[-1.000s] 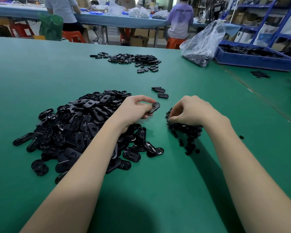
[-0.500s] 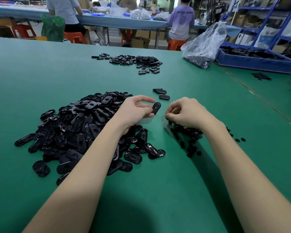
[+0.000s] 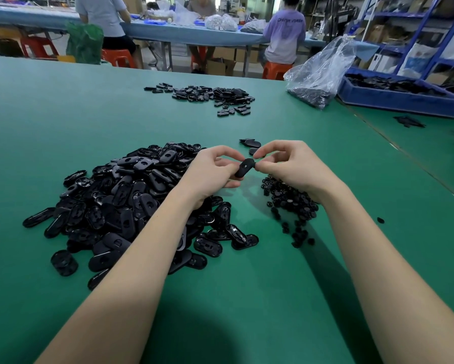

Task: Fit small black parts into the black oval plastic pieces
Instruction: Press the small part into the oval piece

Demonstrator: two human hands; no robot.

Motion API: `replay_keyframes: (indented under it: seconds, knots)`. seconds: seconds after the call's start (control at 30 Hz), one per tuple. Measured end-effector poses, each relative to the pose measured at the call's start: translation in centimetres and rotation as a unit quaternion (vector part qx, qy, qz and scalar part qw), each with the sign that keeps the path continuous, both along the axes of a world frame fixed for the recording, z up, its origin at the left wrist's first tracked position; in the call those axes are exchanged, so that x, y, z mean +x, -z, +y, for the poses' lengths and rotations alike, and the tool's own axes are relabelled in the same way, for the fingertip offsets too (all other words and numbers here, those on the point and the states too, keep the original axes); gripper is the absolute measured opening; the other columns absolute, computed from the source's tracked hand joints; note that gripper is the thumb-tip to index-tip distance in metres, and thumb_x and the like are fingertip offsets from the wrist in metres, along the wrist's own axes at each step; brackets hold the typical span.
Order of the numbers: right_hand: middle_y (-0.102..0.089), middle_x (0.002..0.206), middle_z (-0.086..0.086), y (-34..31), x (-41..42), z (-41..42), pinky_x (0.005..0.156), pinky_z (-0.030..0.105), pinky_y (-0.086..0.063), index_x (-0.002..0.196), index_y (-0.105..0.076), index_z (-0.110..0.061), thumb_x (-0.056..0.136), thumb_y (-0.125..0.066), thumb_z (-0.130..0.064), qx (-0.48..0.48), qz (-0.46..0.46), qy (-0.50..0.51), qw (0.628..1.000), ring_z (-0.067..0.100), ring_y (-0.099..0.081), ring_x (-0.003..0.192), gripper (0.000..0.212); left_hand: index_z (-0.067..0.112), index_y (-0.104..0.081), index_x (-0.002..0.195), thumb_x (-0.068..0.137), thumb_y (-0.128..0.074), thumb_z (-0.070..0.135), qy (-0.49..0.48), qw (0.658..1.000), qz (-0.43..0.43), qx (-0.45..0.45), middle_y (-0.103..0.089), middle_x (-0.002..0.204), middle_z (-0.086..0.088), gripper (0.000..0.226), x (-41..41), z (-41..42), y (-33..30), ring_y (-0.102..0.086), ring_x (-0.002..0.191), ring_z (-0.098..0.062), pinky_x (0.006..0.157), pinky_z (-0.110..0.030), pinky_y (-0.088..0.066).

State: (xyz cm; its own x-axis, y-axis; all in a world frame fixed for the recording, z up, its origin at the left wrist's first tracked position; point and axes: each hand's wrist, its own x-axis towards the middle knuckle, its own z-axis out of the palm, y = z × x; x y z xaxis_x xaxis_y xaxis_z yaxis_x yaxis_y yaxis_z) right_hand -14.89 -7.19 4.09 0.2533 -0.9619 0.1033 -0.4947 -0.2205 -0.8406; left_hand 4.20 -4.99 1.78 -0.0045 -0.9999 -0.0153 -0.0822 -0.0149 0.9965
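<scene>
My left hand (image 3: 210, 172) pinches a black oval plastic piece (image 3: 244, 167) above the green table. My right hand (image 3: 288, 164) meets it from the right, its thumb and forefinger pinched at the oval's far end; a small black part between them is too hidden to make out. A big heap of black oval pieces (image 3: 131, 200) lies under and left of my left forearm. A smaller heap of small black parts (image 3: 288, 200) lies beneath my right wrist. Two or three oval pieces (image 3: 250, 143) lie just beyond my hands.
Another spread of black pieces (image 3: 212, 97) lies farther back on the green table (image 3: 63, 122). A clear plastic bag of parts (image 3: 317, 74) and a blue bin (image 3: 401, 97) stand at the back right. People sit at a blue table behind.
My right hand has lifted off the small-parts heap and come left to the oval piece. My left hand has raised the oval slightly toward it.
</scene>
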Motion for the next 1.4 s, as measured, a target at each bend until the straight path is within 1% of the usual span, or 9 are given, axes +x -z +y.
replay_keyframes:
  seconds: [0.13, 0.33, 0.5, 0.63, 0.8, 0.93, 1.13, 1.3, 1.4]
  knots:
    - [-0.073, 0.074, -0.015, 0.2, 0.2, -0.1, 0.065, 0.021, -0.045, 0.086, -0.078, -0.028, 0.088, -0.073, -0.023, -0.005, 0.038, 0.018, 0.999, 0.005, -0.056, 0.063, 0.007, 0.010, -0.071, 0.104, 0.089, -0.069, 0.000, 0.034, 0.999, 0.013, 0.006, -0.077, 0.090, -0.005, 0.018, 0.0, 0.0, -0.2, -0.072, 0.083, -0.013, 0.082, -0.021, -0.059]
    - [-0.078, 0.082, -0.010, 0.0, 0.2, 0.1, 0.067, 0.024, -0.046, 0.086, -0.079, -0.030, 0.087, -0.072, -0.022, -0.003, 0.041, 0.026, 0.999, 0.006, -0.057, 0.065, 0.011, 0.019, -0.074, 0.108, 0.086, -0.071, 0.000, 0.040, 0.998, -0.042, -0.010, -0.077, 0.093, 0.002, 0.029, 0.4, 0.1, -0.1, -0.070, 0.087, -0.004, 0.088, -0.019, -0.050]
    - [-0.075, 0.076, -0.009, -0.2, 0.3, 0.2, 0.053, 0.011, -0.039, 0.086, -0.076, -0.027, 0.085, -0.078, -0.026, -0.015, 0.038, 0.044, 0.998, -0.002, -0.052, 0.052, 0.002, 0.021, -0.076, 0.103, 0.085, -0.069, -0.002, 0.033, 0.999, -0.038, -0.016, -0.077, 0.085, 0.006, 0.030, 0.4, 0.1, -0.1, -0.069, 0.081, -0.002, 0.077, -0.014, -0.051]
    - [-0.075, 0.075, -0.011, -0.2, 0.4, 0.2, 0.049, 0.007, -0.037, 0.087, -0.074, -0.025, 0.085, -0.078, -0.025, -0.015, 0.032, 0.060, 0.998, -0.003, -0.054, 0.052, 0.004, 0.022, -0.077, 0.101, 0.086, -0.069, 0.000, 0.033, 0.998, -0.046, -0.016, -0.075, 0.094, -0.001, 0.028, 0.3, 0.1, -0.1, -0.068, 0.080, -0.001, 0.072, -0.012, -0.049]
    - [-0.076, 0.078, -0.009, 0.0, 0.8, 0.4, 0.056, 0.016, -0.040, 0.088, -0.075, -0.024, 0.083, -0.080, -0.027, 0.002, 0.027, 0.063, 0.998, 0.001, -0.054, 0.055, 0.008, 0.020, -0.077, 0.100, 0.087, -0.070, 0.000, 0.036, 0.998, -0.041, -0.020, -0.075, 0.096, -0.002, 0.025, 0.3, 0.2, -0.1, -0.069, 0.078, 0.001, 0.069, -0.010, -0.050]
    - [-0.075, 0.077, -0.005, 0.0, 1.0, 0.4, 0.063, 0.025, -0.042, 0.087, -0.076, -0.022, 0.082, -0.082, -0.025, 0.023, -0.007, 0.070, 0.997, 0.009, -0.054, 0.061, 0.009, 0.021, -0.078, 0.100, 0.086, -0.070, 0.002, 0.035, 0.999, -0.037, -0.008, -0.076, 0.097, 0.000, 0.024, 0.5, 0.1, -0.1, -0.070, 0.086, -0.005, 0.079, -0.019, -0.057]
    - [-0.074, 0.075, -0.013, 0.5, 1.2, 0.4, 0.062, 0.027, -0.043, 0.088, -0.074, -0.030, 0.076, -0.083, -0.040, 0.020, 0.041, 0.097, 0.994, 0.003, -0.054, 0.053, 0.018, 0.021, -0.077, 0.100, 0.089, -0.068, 0.006, 0.037, 0.999, -0.038, 0.005, -0.078, 0.092, 0.000, 0.021, 0.4, 0.3, -0.1, -0.069, 0.081, -0.006, 0.077, -0.020, -0.055]
    - [-0.075, 0.080, -0.014, 0.5, 0.5, 0.3, 0.066, 0.026, -0.040, 0.086, -0.077, -0.033, 0.073, -0.088, -0.045, 0.082, -0.005, 0.059, 0.995, 0.004, -0.059, 0.070, 0.021, 0.019, -0.077, 0.098, 0.092, -0.062, 0.005, 0.042, 0.999, -0.013, 0.022, -0.076, 0.092, 0.001, 0.021, 0.4, 0.3, -0.2, -0.069, 0.074, -0.006, 0.068, -0.020, -0.054]
    - [-0.059, 0.077, -0.007, 0.6, 0.3, 0.3, 0.065, 0.029, -0.029, 0.086, -0.078, -0.035, 0.052, -0.088, -0.063, 0.121, -0.034, 0.043, 0.991, 0.012, -0.046, 0.072, 0.045, 0.014, -0.075, 0.098, 0.095, -0.058, 0.002, 0.056, 0.995, 0.066, 0.047, -0.074, 0.085, -0.003, 0.021, 0.2, 0.3, -0.3, -0.070, 0.072, -0.009, 0.066, -0.019, -0.055]
